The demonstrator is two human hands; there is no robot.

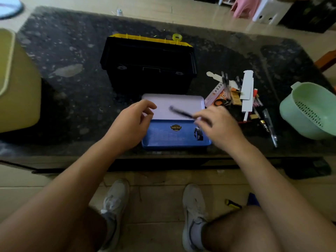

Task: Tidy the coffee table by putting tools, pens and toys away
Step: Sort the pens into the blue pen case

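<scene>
A blue tin pencil case lies open at the table's near edge, its pale inside facing up. My right hand holds a dark pen, blurred, over the case. My left hand hovers at the case's left side, fingers curled and apart, holding nothing. Behind the case stands an open black toolbox with a yellow lid. A heap of pens, cards and small stationery lies to the right of the case.
A green colander bowl sits at the right end of the dark stone table. A yellow bin stands at the left. A tape roll rests behind the toolbox. My knees and shoes are below the table edge.
</scene>
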